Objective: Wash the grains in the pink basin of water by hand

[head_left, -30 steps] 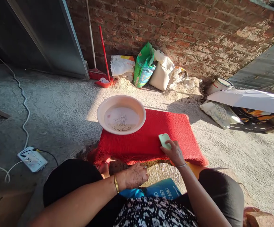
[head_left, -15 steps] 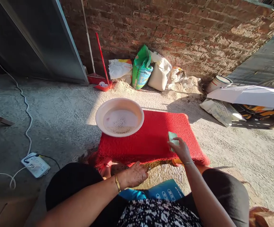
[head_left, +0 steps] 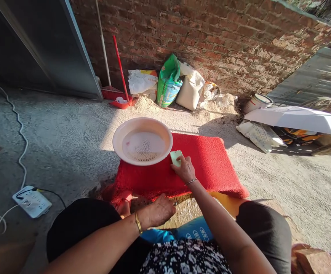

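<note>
My right hand [head_left: 184, 167] grips a flat light-green block [head_left: 176, 157] with rounded corners. Its underside is hidden, so I cannot tell its exact kind. The block is on or just above a thick red fluffy cloth [head_left: 205, 156], close to the basin's right rim. A pale pink plastic basin [head_left: 119, 150] stands on the cloth's left part, with shallow liquid showing ripples inside. Below the cloth's near edge, my left hand [head_left: 159, 211] hangs above the wet ground, fingers loosely stretched and holding nothing visible.
A power strip [head_left: 32, 201] with cables lies at the left. Against the brick wall [head_left: 211, 49] stand a red dustpan [head_left: 121, 102], a green sack [head_left: 169, 83] and a white sack [head_left: 191, 93]. At the right are a bucket [head_left: 258, 102] and a white sheet [head_left: 296, 116].
My right hand has moved left across the red cloth with the light-green block, from its right side to beside the basin. My left hand stays nearly in place.
</note>
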{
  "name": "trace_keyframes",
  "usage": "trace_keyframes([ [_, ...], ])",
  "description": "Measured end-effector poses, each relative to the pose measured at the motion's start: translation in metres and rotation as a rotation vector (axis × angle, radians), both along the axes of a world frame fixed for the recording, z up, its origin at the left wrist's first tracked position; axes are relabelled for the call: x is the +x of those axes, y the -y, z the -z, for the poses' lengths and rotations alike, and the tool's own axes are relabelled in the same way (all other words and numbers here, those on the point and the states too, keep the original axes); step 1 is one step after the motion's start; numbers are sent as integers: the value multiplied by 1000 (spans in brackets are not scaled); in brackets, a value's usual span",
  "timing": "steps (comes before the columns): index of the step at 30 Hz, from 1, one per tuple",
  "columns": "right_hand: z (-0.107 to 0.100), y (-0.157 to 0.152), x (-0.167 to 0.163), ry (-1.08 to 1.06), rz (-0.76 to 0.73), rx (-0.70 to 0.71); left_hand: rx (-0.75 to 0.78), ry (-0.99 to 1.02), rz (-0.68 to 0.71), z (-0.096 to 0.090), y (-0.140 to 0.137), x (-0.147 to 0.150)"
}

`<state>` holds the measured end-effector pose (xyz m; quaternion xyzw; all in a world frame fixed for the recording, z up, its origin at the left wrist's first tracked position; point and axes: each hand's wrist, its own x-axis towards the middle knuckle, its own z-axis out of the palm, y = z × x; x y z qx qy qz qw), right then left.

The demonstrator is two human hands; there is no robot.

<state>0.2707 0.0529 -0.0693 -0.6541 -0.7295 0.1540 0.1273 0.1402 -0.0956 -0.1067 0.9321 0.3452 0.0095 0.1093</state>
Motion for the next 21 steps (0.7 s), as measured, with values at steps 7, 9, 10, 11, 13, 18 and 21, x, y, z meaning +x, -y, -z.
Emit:
trace_keyframes([
  [7,3,-35,152,10,306,1,12,-33,12,19,-3,-2],
  [9,0,-43,202,24,437,-7,39,-39,17,24,-3,-1],
  [10,-2,-44,225,39,515,-5,49,-41,21,26,-2,-1],
  [11,-4,-44,245,58,591,1,56,-43,26,27,-2,0],
  [13,-8,-40,272,88,693,23,54,-44,23,29,-1,1],
  [18,-13,0,227,18,523,73,10,-95,-17,32,1,2],
  [21,-12,39,143,-82,173,39,-74,-150,-12,35,1,4],
])
